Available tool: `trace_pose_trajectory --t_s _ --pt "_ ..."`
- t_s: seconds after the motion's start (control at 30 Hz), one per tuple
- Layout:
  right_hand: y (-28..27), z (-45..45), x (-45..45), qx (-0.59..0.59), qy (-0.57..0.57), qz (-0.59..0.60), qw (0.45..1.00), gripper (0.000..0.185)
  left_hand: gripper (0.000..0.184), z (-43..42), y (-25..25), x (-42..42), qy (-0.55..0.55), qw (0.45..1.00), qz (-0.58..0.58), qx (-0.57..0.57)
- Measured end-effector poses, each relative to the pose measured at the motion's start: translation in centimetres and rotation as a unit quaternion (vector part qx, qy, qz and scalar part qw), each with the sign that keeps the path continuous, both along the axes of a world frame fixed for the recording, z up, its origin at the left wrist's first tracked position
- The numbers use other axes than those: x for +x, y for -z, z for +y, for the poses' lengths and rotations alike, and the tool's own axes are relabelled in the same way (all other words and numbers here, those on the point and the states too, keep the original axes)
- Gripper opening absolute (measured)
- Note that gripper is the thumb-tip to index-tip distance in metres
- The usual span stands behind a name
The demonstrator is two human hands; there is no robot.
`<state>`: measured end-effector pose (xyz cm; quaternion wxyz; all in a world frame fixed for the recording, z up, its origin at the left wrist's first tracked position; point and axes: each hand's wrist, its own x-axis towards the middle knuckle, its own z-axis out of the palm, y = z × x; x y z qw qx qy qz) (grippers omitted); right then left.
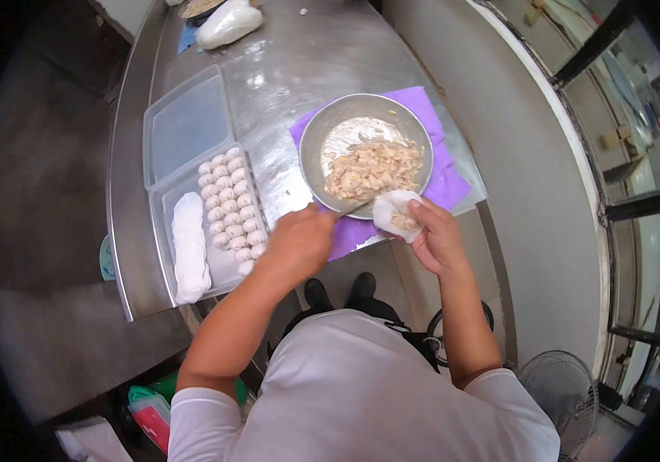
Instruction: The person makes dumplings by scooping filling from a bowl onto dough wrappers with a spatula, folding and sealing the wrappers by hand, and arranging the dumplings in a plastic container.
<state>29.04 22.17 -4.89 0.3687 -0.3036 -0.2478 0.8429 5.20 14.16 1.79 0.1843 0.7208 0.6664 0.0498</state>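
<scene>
My left hand [299, 242] is closed around a slim utensil [353, 207], which crosses the bowl's near rim; its tip is hard to make out. In my right hand [439, 235] lies a round white dough wrapper [385, 212] with a little filling on it, held between thumb and fingers beside the rim. The metal bowl [307, 138] contains a pale, chunky minced filling [372, 168], heaped towards its near side. Left of my left hand, several pleated dumplings [230, 204] stand in rows in a clear plastic container [162, 231], next to a folded white cloth [190, 246].
A purple cloth [444, 158] lies under the bowl on the steel table [291, 61]. The container's clear lid [187, 127] lies behind it. A white plastic bag [228, 25] sits at the far left. A wall [492, 115] runs along the right, and a fan [561, 393] stands below.
</scene>
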Motion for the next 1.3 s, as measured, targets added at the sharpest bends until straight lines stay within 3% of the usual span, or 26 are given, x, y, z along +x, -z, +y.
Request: trace_pose_trajectory --t_s 0.07,0.13,0.17,0.2,0.23,0.27,0.33,0.37,0.43,0.47,0.5,0.57,0.67,0.93,1.03,1.1,1.13,1.2,1.23,1.3 --pt "-1.2 -0.3 0.0 -0.005 -0.005 -0.005 1.000 0.037 0.047 1.2 1.2 1.5 -0.034 0.999 0.013 -0.002" --pt "-2.5 -0.7 -0.2 -0.058 -0.004 0.075 0.996 0.037 0.043 1.6 0.9 2.2 -0.056 0.998 0.024 -0.003" --pt "-2.6 -0.9 -0.4 -0.061 0.000 0.075 0.995 0.037 0.039 0.9 0.6 2.3 -0.094 0.987 -0.125 0.041" --pt "-2.6 -1.1 -0.8 -0.076 -0.016 0.105 0.991 0.037 0.037 0.4 0.3 2.2 -0.131 0.950 -0.270 0.083" --pt "-2.7 -1.3 -1.4 -0.088 -0.034 0.136 0.986 0.038 0.043 0.3 1.5 2.2 -0.178 0.845 -0.502 -0.053" --pt "-2.8 -1.6 -2.1 -0.088 -0.039 0.138 0.986 0.038 0.043 0.1 1.8 2.4 -0.182 0.845 -0.500 -0.049" --pt "-3.3 -2.3 -3.4 0.038 -0.061 -0.022 0.997 0.043 0.037 -0.1 1.7 2.7 -0.270 0.628 -0.715 -0.148" --pt "-3.7 -2.7 -3.7 0.037 -0.065 -0.021 0.997 0.043 0.032 -0.3 1.5 2.2 -0.293 0.598 -0.734 -0.132" --pt "-5.2 -3.6 -3.9 0.205 -0.113 -0.073 0.969 0.053 0.029 -1.4 0.1 0.9 -0.293 0.562 -0.762 -0.133" --pt "-5.1 -4.0 -4.1 0.205 -0.124 -0.070 0.968 0.053 0.028 -2.1 -0.5 0.2 -0.288 0.528 -0.788 -0.133" --pt "-5.0 -4.3 -4.2 0.323 -0.120 -0.126 0.930 0.058 0.027 -3.0 -0.7 -0.5 -0.300 0.509 -0.797 -0.124" --pt "-4.6 -4.5 -4.8 0.483 -0.112 -0.196 0.846 0.069 0.028 -4.9 -1.5 -1.3 -0.303 0.502 -0.803 -0.107" --pt "-6.5 -5.4 -5.6 0.501 -0.143 -0.187 0.833 0.071 0.038 -7.7 -2.3 -1.7 -0.289 0.491 -0.818 -0.076" --pt "-10.6 -9.4 -9.2 0.462 -0.174 -0.107 0.863 0.066 0.041 -12.8 -2.8 -2.5 -0.230 0.445 -0.865 0.033" --pt "-11.1 -11.2 -10.7 0.435 -0.178 -0.077 0.879 0.062 0.047 -14.1 -3.2 -3.4 -0.241 0.401 -0.882 0.062" --pt "-11.5 -12.2 -11.8 0.422 -0.180 -0.063 0.886 0.061 0.049 -15.1 -4.1 -4.0 -0.175 0.471 -0.859 0.097" --pt "-11.7 -12.8 -12.3 0.409 -0.175 -0.020 0.895 0.061 0.049 -15.7 -4.0 -4.4 -0.171 0.466 -0.862 0.102" --pt "-12.2 -14.0 -13.7 0.397 -0.174 0.024 0.901 0.061 0.050 -16.9 -3.9 -5.5 -0.220 0.600 -0.762 0.103" --pt "-12.5 -14.7 -14.4 0.401 -0.167 0.037 0.900 0.062 0.050 -17.2 -3.8 -6.2 -0.220 0.598 -0.763 0.105" --pt "-13.2 -16.0 -15.5 0.406 -0.161 0.049 0.898 0.062 0.052 -17.4 -3.5 -7.8 -0.145 0.690 -0.663 0.253"
